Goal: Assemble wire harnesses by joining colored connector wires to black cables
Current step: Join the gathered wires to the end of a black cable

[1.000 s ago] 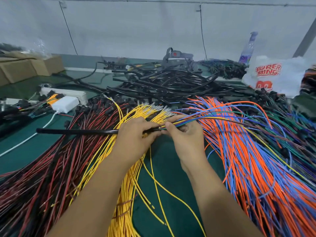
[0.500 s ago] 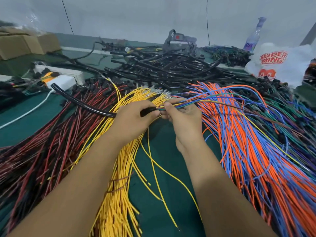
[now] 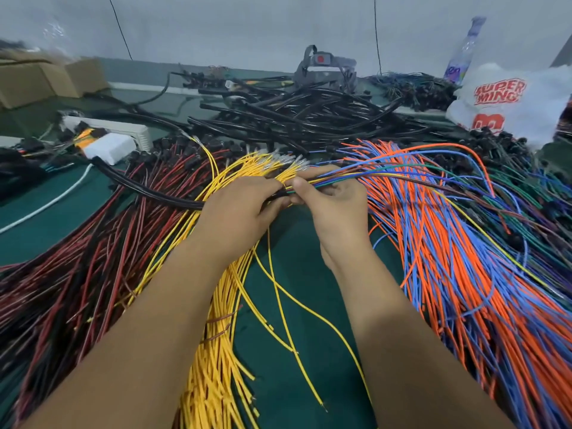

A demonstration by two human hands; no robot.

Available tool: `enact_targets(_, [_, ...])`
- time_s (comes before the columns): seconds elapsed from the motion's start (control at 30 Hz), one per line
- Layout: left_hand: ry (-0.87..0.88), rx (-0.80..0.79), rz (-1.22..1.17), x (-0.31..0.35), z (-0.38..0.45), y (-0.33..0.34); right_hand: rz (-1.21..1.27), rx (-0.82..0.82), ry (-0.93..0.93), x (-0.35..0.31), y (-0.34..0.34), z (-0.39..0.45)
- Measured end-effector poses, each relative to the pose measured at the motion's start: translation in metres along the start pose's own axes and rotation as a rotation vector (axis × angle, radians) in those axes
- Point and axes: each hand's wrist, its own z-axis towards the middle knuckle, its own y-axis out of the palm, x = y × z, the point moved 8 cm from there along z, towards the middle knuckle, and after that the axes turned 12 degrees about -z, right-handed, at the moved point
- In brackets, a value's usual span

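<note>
Black cable [image 3: 148, 188] swung lower; left hand [image 3: 238, 209], right hand [image 3: 334, 205] pinching wires [image 3: 387, 176].

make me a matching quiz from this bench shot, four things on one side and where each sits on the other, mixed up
Things:
1. yellow wires
2. orange and blue wires
3. loose black cables
4. white plastic bag

Places:
A. far right, beside a clear bottle
B. piled at the back centre of the green table
C. fanned out right of the right hand
D. running under the left hand towards the viewer

Pairs: 1-D, 2-C, 3-B, 4-A
</note>
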Motion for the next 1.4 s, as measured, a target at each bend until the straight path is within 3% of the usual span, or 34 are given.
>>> enact_targets(0.27, [0.043, 0.015, -0.045, 0.005, 0.0, 0.001, -0.142, 0.011, 0.03, 0.006, -0.007, -0.001])
enact_targets(0.47, [-0.022, -0.028, -0.096, -0.003, 0.0, 0.008, -0.058, -0.02, 0.111, 0.007, -0.003, -0.003])
enact_targets(0.8, [-0.069, -0.064, -0.154, -0.002, -0.004, 0.01, -0.291, -0.044, 0.151, 0.017, 0.004, -0.01])
enact_targets(0.9, [-0.063, -0.069, -0.109, 0.0, -0.002, 0.01, -0.079, -0.058, 0.185, 0.015, 0.004, -0.007])
enact_targets(1.0, [-0.068, -0.079, -0.059, 0.001, -0.001, 0.01, 0.246, 0.027, 0.27, 0.016, -0.009, -0.004])
enact_targets(1.07, [-0.074, -0.092, -0.027, 0.0, -0.001, 0.011, 0.291, 0.099, 0.24, 0.014, -0.017, -0.003])
enact_targets(1.3, [-0.091, -0.145, 0.084, -0.001, -0.002, 0.017, -0.336, 0.209, -0.087, -0.012, -0.025, -0.005])
enact_targets(1.4, [-0.055, -0.127, 0.075, 0.004, -0.002, 0.017, -0.427, 0.173, -0.109, -0.013, -0.017, -0.008])
